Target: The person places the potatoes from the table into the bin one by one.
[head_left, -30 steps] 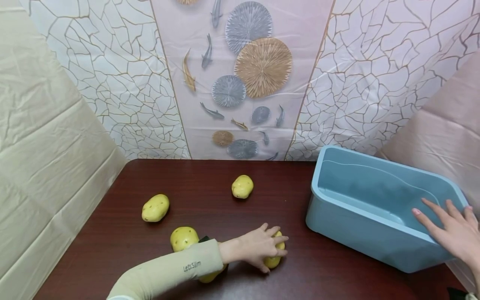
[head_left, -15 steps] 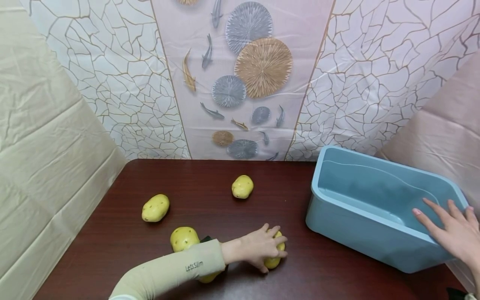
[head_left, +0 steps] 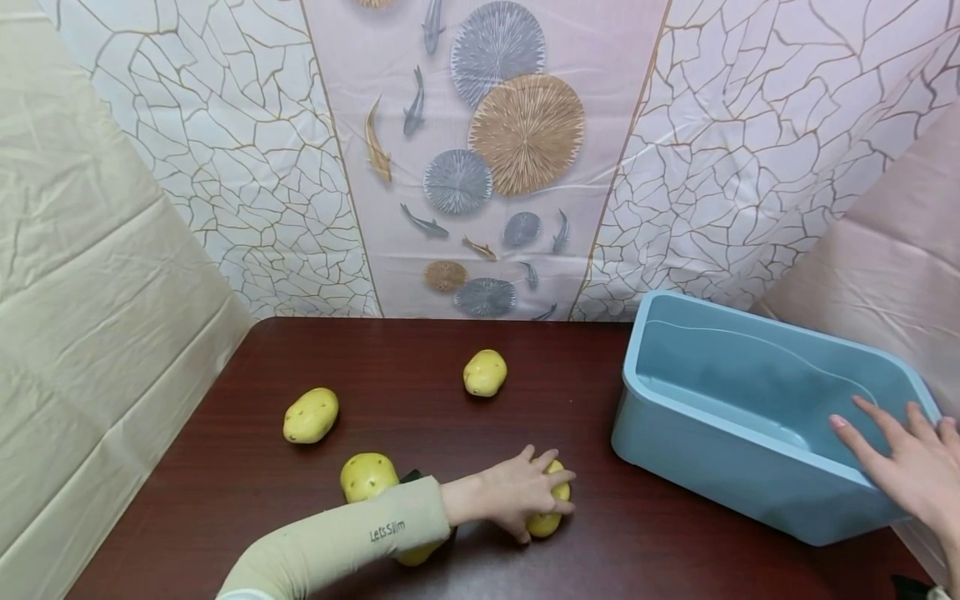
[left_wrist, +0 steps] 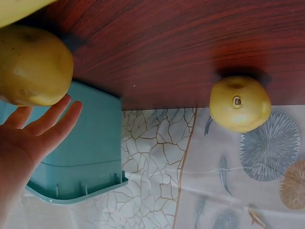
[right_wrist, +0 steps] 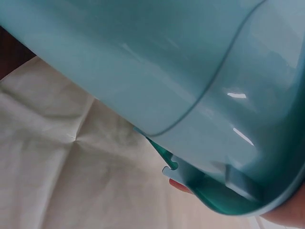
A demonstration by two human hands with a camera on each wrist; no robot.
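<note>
My left hand lies over a yellow potato near the front middle of the table, its fingers and thumb spread round it. In the left wrist view, the fingertips touch the side of this potato. My right hand rests at the right end of a blue plastic bin, with loosely extended fingers over its rim. In the right wrist view, the bin's wall hides most of that hand.
Other potatoes lie at the back middle, at the left and beside the left sleeve. One more potato is partly hidden under that sleeve. Patterned cloth hangs behind the dark red table.
My right hand has shifted very slightly to the right along the bin's rim. The left hand stays on its potato almost still, and the other potatoes have not moved.
</note>
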